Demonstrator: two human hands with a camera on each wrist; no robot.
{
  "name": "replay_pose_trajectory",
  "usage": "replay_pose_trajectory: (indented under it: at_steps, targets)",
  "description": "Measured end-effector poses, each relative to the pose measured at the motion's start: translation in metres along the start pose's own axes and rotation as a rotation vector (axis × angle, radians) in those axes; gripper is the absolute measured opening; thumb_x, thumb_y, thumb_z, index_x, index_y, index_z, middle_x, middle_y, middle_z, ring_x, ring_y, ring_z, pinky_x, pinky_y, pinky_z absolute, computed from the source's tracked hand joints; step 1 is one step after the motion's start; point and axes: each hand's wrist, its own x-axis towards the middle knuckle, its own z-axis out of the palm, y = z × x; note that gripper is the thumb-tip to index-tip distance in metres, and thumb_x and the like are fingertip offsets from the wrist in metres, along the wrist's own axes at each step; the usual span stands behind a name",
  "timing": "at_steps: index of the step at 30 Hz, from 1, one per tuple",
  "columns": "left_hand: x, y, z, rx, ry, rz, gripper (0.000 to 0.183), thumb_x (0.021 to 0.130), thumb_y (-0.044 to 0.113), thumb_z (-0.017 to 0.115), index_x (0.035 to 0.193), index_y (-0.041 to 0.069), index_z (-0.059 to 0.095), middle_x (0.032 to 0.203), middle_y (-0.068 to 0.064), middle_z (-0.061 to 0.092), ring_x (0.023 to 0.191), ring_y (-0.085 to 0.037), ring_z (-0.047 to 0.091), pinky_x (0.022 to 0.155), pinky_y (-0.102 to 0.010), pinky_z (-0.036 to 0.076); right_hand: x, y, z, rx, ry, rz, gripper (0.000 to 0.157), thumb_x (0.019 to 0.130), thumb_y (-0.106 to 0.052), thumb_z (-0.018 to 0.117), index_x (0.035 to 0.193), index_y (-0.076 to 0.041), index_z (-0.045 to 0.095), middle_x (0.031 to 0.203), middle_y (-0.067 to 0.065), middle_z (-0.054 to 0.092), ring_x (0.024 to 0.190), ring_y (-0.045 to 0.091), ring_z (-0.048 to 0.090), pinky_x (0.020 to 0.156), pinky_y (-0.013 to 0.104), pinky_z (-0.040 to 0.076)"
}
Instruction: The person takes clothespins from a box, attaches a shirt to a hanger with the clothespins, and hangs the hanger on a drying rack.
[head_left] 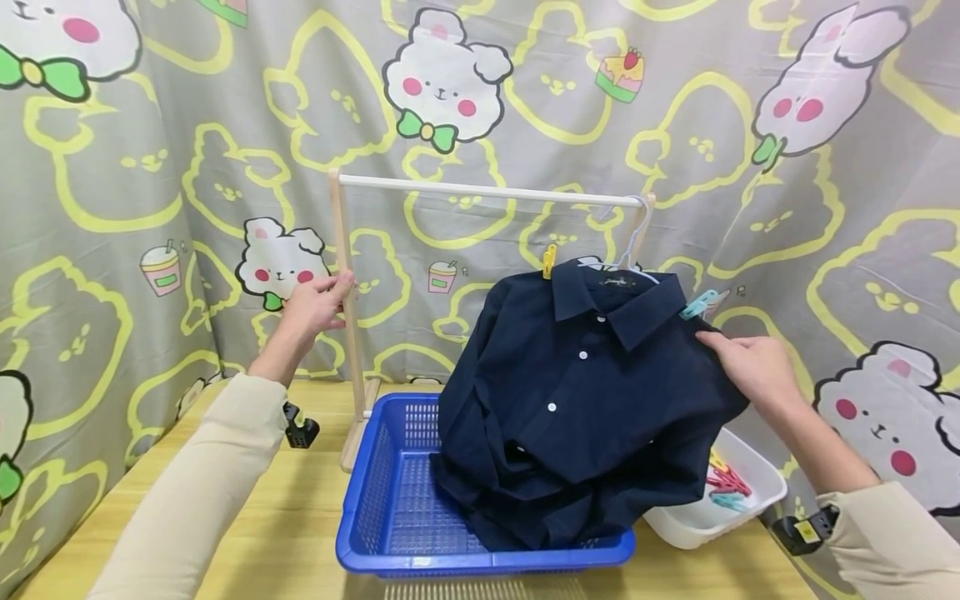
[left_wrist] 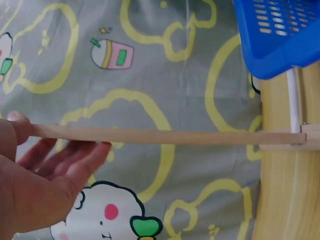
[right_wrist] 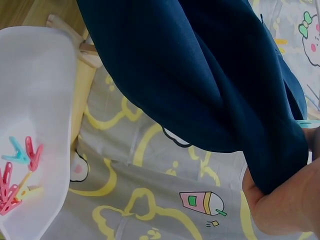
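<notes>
A navy button-up shirt (head_left: pixel 600 417) hangs on a pale wire hanger (head_left: pixel 642 229) hooked near the right end of the rack's white rail (head_left: pixel 465 190). My right hand (head_left: pixel 757 371) pinches the shirt at its right-side shoulder, beside a light blue clothespin (head_left: pixel 699 304). A yellow clothespin (head_left: pixel 550 262) is clipped at the other shoulder. My left hand (head_left: pixel 315 307) holds the rack's left wooden post (head_left: pixel 348 333), with the thumb on one side and fingers on the other in the left wrist view. The shirt's lower part slumps into a blue basket (head_left: pixel 480 560).
A white basin (head_left: pixel 693 533) right of the basket holds several coloured clothespins (right_wrist: pixel 20 175). The wooden tabletop (head_left: pixel 277 533) carries the rack and basket. A patterned curtain (head_left: pixel 465 108) hangs close behind the rack and along both sides.
</notes>
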Motion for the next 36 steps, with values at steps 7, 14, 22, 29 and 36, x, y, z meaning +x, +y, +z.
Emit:
replay_pose_trajectory:
  at_steps: [7,14,22,29,36]
  targets:
    - [-0.011,-0.002,0.0,0.155,-0.023,-0.068,0.074,0.105,0.053,0.042,0.152,-0.004,0.04,0.148,-0.03,0.046,0.137,-0.044,0.049,0.107,-0.05,0.046,0.0,-0.003,0.0,0.002,-0.016,0.011,0.077,0.099,-0.064,0.045,0.098,0.007,0.073,0.066,0.005,0.059,0.084,0.033,0.055,0.065,0.035,0.042]
    - [-0.028,-0.029,0.006,0.351,0.019,-0.084,0.063,0.106,0.047,0.043,0.136,-0.009,0.05,0.12,-0.024,0.062,0.097,-0.029,0.067,0.08,-0.032,0.057,-0.003,-0.004,0.001,-0.004,-0.019,0.02,0.07,0.098,-0.065,0.045,0.076,-0.003,0.07,0.062,0.004,0.051,0.082,0.032,0.054,0.067,0.036,0.04]
    - [-0.047,-0.062,0.02,0.281,-0.056,-0.107,0.051,0.108,0.031,0.045,0.133,-0.014,0.047,0.12,-0.03,0.063,0.104,-0.035,0.065,0.083,-0.037,0.059,-0.003,-0.003,0.002,-0.003,-0.018,0.025,0.072,0.098,-0.066,0.044,0.078,-0.002,0.07,0.063,0.005,0.053,0.084,0.033,0.054,0.067,0.037,0.04]
    - [-0.066,-0.092,0.035,0.234,-0.196,-0.175,0.05,0.109,0.026,0.043,0.136,-0.017,0.044,0.117,-0.029,0.063,0.1,-0.035,0.063,0.077,-0.04,0.059,-0.004,-0.002,0.003,-0.01,-0.023,0.027,0.071,0.098,-0.066,0.044,0.074,-0.005,0.068,0.062,0.004,0.051,0.081,0.031,0.054,0.065,0.035,0.041]
    - [-0.08,-0.11,0.051,0.154,-0.32,-0.241,0.055,0.11,0.031,0.042,0.136,-0.017,0.045,0.112,-0.022,0.067,0.1,-0.028,0.068,0.082,-0.043,0.06,-0.005,-0.002,0.004,-0.021,-0.027,0.026,0.07,0.098,-0.066,0.043,0.068,-0.007,0.063,0.061,0.004,0.049,0.079,0.03,0.053,0.065,0.035,0.04]
